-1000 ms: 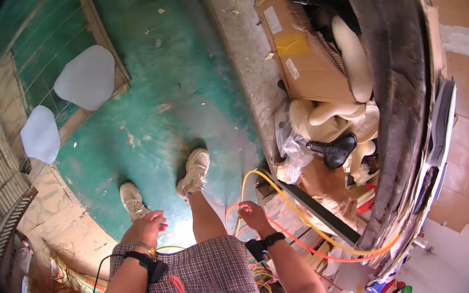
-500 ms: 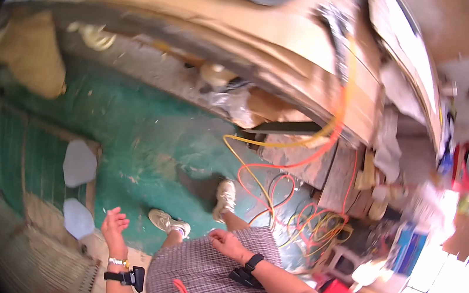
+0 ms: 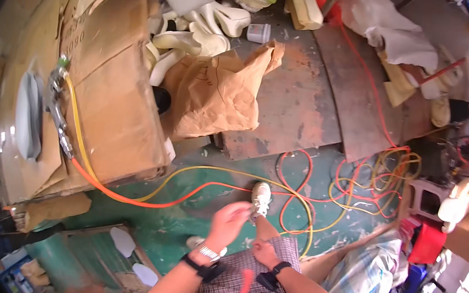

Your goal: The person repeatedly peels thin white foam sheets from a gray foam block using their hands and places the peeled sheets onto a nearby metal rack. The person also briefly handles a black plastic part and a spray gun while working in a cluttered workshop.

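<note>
My left hand hangs above the green floor in front of my body, smeared by motion, so its fingers are hard to read. Close to the checked apron, my right hand has its fingers curled in, with nothing visible in them. Neither hand touches the things around. A metal spray gun lies on the cardboard-covered table at the left, beside a flat grey rounded piece. From the gun, an orange hose and a yellow hose run across the floor.
Ahead, a brown paper bag stands on rust-stained boards, with white curved pieces behind it. Coiled hoses lie on the floor at right, near a red bag. Two pale flat pieces rest on a rack at lower left.
My view has turned right, bringing the paper bag and boards into sight. My left hand, open before, has moved inward near the right. My right hand stays curled by the apron.
</note>
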{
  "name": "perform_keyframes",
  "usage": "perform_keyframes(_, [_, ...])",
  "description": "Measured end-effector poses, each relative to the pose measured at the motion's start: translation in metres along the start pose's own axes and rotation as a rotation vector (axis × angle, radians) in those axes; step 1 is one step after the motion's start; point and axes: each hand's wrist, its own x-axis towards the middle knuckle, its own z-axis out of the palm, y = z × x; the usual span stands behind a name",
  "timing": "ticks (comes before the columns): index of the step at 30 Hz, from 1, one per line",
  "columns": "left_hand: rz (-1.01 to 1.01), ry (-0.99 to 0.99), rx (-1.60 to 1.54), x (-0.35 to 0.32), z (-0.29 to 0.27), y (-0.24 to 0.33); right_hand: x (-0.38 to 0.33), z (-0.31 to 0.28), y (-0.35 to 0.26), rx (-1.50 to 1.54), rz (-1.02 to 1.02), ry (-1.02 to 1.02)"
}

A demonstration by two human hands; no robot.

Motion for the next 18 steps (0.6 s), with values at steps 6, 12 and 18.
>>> perform_keyframes(6, [0.396, 0.065, 0.403, 0.171, 0.126, 0.100, 0.018, -0.004, 0.019, 0.503, 0.135, 0.052])
perform_keyframes(12, [0.885, 0.423, 0.648, 0.316, 0.102, 0.170, 0.042, -0.017, 0.017, 0.836, 0.238, -0.047])
perform_keyframes(18, [0.775, 0.676, 1.133, 0.436, -0.033, 0.206, 0.064, -0.091, -0.002, 1.108, 0.299, 0.110])
